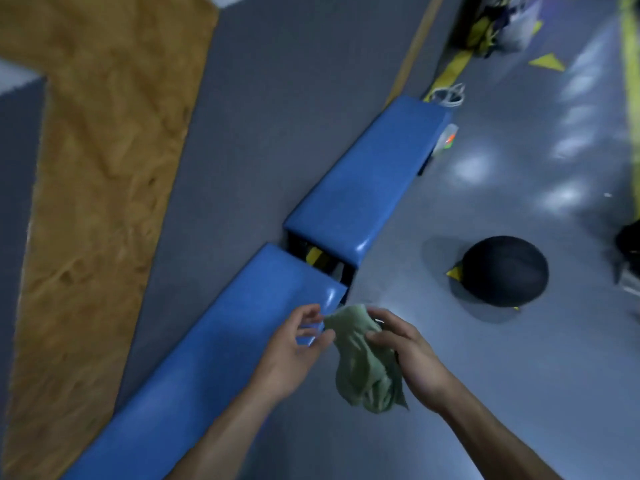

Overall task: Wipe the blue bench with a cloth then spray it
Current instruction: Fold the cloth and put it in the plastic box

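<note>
Overhead, two blue benches [221, 344]; right hand [408, 355] fingers grip one green cloth [363, 368], left hand [294, 348] fingers loosely curled, holding nothing

Two benches [221, 327] end to end, ball [504, 271] on floor to right

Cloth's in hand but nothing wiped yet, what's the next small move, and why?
Probably lower the green cloth onto the near blue bench. The right hand grips it bunched, in the air beside the bench edge; the left hand hovers over the bench.
</note>
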The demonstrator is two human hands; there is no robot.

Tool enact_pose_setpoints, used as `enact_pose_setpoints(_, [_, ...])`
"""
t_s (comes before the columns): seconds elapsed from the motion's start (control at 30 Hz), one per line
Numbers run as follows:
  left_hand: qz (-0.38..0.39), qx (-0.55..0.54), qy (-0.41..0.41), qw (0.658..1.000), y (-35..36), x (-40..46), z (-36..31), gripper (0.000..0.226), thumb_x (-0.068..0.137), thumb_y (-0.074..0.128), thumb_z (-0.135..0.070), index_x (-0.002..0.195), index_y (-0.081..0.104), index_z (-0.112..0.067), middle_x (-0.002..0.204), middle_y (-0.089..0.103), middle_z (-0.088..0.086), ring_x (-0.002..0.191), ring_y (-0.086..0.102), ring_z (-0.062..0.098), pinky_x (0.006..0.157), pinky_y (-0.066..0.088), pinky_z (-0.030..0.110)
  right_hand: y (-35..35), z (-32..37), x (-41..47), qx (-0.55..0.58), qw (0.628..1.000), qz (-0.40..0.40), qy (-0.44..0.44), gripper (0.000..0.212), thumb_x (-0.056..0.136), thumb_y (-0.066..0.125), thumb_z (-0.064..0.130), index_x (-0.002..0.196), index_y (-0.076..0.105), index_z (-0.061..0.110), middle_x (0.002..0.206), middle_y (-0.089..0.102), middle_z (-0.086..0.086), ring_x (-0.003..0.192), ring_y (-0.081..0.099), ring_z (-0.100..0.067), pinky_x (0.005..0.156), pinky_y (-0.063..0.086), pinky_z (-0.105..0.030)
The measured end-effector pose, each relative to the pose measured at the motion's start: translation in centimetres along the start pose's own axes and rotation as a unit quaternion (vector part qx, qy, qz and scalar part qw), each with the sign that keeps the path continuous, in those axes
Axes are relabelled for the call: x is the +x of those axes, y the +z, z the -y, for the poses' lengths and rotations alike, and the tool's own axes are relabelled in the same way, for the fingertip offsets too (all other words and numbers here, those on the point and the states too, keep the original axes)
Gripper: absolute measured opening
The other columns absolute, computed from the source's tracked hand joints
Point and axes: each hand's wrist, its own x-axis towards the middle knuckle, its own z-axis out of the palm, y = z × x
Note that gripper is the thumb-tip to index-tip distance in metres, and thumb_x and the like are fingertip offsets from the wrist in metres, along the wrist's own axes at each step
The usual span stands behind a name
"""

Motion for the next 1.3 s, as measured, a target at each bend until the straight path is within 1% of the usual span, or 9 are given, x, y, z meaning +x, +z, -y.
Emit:
enact_pose_setpoints(0.13, [0.122,-0.132,-0.054,0.982,1.9,5.4,-6.7,0.049,0.082,0.076,-0.046,0.124,0.054,-0.031,0.124,0.068,-0.005,0.112,0.065,0.008,0.084,0.052,0.019,-3.0,6.6,0.9,0.009,0.999,0.015,-0.037,0.045,0.091,0.064,0.001,0.132,0.065,0.021,0.118,0.074,-0.007,0.109,0.071,-0.026,0.093,0.058,-0.035])
enact_pose_setpoints(0.3, [0.209,-0.207,-0.060,0.954,3.3,12.7,-13.8,0.047,0.088,0.071,-0.023,0.128,0.057,-0.003,0.122,0.068,0.018,0.109,0.066,0.024,0.092,0.055,0.034,-7.9,14.2,5.2,-0.015,0.997,-0.041,-0.067,0.057,0.092,0.067,-0.003,0.136,0.061,0.032,0.118,0.074,-0.002,0.112,0.069,-0.022,0.098,0.057,-0.037])
enact_pose_setpoints(0.4, [0.213,-0.211,-0.076,0.951,4.1,18.8,-18.1,0.049,0.085,0.076,-0.021,0.125,0.058,0.000,0.123,0.066,0.025,0.108,0.066,0.032,0.092,0.055,0.044,-11.6,18.3,9.0,-0.005,0.993,-0.079,-0.086,0.064,0.089,0.071,-0.004,0.140,0.057,0.031,0.116,0.070,-0.009,0.113,0.067,-0.028,0.102,0.056,-0.042])
enact_pose_setpoints(0.63, [0.165,-0.115,-0.032,0.979,8.1,31.0,-28.1,0.032,0.077,0.082,-0.017,0.102,0.065,-0.007,0.094,0.075,0.014,0.081,0.070,0.023,0.066,0.055,0.032,-20.6,24.4,16.3,-0.027,0.974,-0.200,-0.100,0.081,0.077,0.086,0.014,0.143,0.049,0.042,0.117,0.069,-0.008,0.112,0.068,-0.023,0.097,0.058,-0.042])
enact_pose_setpoints(0.73, [0.156,-0.054,0.016,0.986,11.3,36.1,-31.4,0.031,0.073,0.085,-0.028,0.082,0.062,-0.009,0.075,0.068,0.005,0.073,0.065,0.019,0.065,0.052,0.035,-25.8,26.2,19.1,-0.012,0.964,-0.244,-0.101,0.084,0.080,0.085,0.005,0.149,0.045,0.030,0.110,0.073,-0.014,0.104,0.072,-0.027,0.093,0.060,-0.044])
enact_pose_setpoints(0.8, [0.148,-0.010,0.044,0.988,14.0,39.6,-33.8,0.040,0.069,0.082,-0.041,0.075,0.059,-0.009,0.069,0.063,0.001,0.068,0.061,0.016,0.064,0.049,0.036,-29.6,27.5,21.3,0.015,0.966,-0.242,-0.089,0.077,0.080,0.085,0.003,0.146,0.049,0.022,0.109,0.075,-0.012,0.103,0.073,-0.024,0.091,0.061,-0.040])
enact_pose_setpoints(0.9, [0.118,0.021,0.067,0.991,18.5,44.8,-37.0,0.055,0.069,0.076,-0.052,0.076,0.053,-0.003,0.067,0.055,0.000,0.064,0.054,0.014,0.061,0.044,0.034,-35.8,29.7,25.0,0.076,0.970,-0.222,-0.063,0.050,0.080,0.084,0.003,0.124,0.064,0.015,0.102,0.076,-0.005,0.088,0.074,-0.013,0.071,0.058,-0.022])
enact_pose_setpoints(1.07, [0.080,0.060,0.092,0.991,25.1,52.6,-41.5,0.048,0.082,0.074,-0.045,0.069,0.045,-0.009,0.062,0.045,-0.007,0.060,0.045,0.008,0.060,0.039,0.030,-45.0,33.7,31.0,0.071,0.968,-0.233,-0.062,0.015,0.084,0.080,0.002,0.090,0.069,0.008,0.071,0.069,0.000,0.064,0.064,-0.011,0.057,0.051,-0.022])
enact_pose_setpoints(1.3, [0.036,0.112,0.121,0.986,29.7,62.9,-46.5,0.048,0.086,0.067,-0.051,0.066,0.040,-0.017,0.060,0.043,-0.009,0.057,0.044,0.007,0.056,0.038,0.032,-53.9,39.5,40.2,-0.063,0.957,-0.258,-0.118,0.016,0.087,0.078,0.010,0.081,0.063,0.014,0.068,0.061,0.007,0.065,0.058,-0.010,0.065,0.049,-0.034])
